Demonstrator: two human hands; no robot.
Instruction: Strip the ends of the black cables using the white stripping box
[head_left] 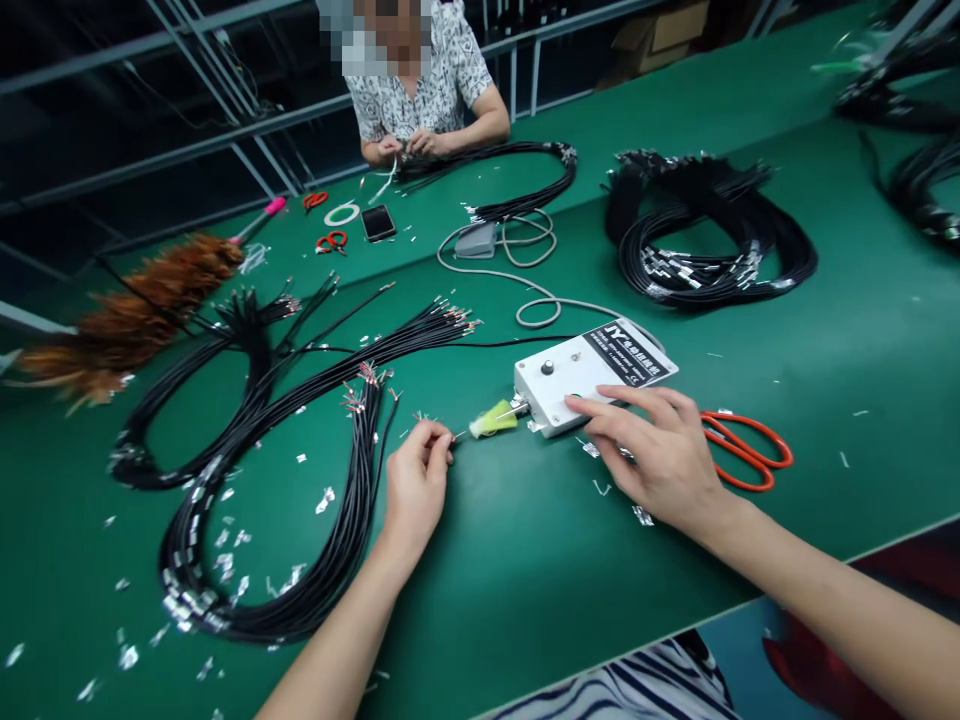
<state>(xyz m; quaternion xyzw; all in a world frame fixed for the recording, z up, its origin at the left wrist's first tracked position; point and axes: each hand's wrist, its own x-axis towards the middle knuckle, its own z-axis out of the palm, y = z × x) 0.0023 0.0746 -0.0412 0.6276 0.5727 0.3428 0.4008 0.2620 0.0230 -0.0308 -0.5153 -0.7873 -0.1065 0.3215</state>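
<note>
My left hand is closed in a pinch on a thin wire end, which points at the yellow-green tip on the shaft of a white control box. Most of what the hand pinches is hidden by the fingers. My right hand lies over the near right side of the box with fingers stretched out, index fingertip close to a button on its top. Beside my left hand, a bundle of black cables curves over the green table, its stripped coloured ends upward.
Orange-handled scissors lie right of my right hand. A grey foot pedal with a coiled cord sits behind the box. More cable coils, a feather duster and foil scraps surround the work. Across the table a person handles cables.
</note>
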